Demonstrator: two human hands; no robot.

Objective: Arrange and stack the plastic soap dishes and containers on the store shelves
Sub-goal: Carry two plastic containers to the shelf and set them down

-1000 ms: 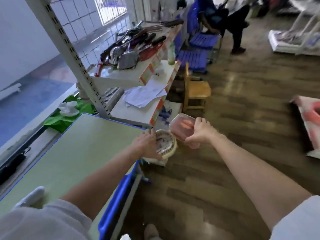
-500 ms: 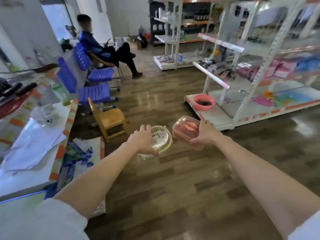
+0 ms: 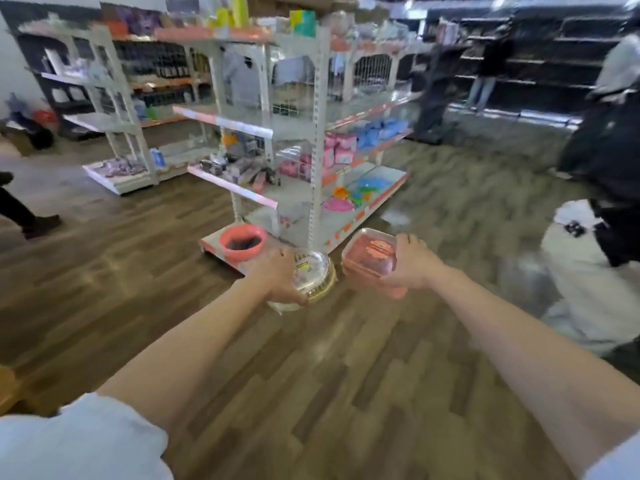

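Observation:
My left hand grips a round clear plastic container with a yellowish base, held out over the wooden floor. My right hand holds a rectangular pink soap dish with a clear lid, thumb side under it. Both are at chest level, side by side and a little apart. Ahead stands a white store shelf unit; its low right shelf carries pink, orange and blue plastic items.
A pink basin sits on the shelf unit's bottom board at its near end. Another white shelf unit stands at the left. A person in dark top and white trousers stands close at the right. Someone's leg shows far left.
The view has swung right, from the green table and the chairs to the shelf unit. Both hands keep their hold on the same two containers and the shelf unit is nearer now.

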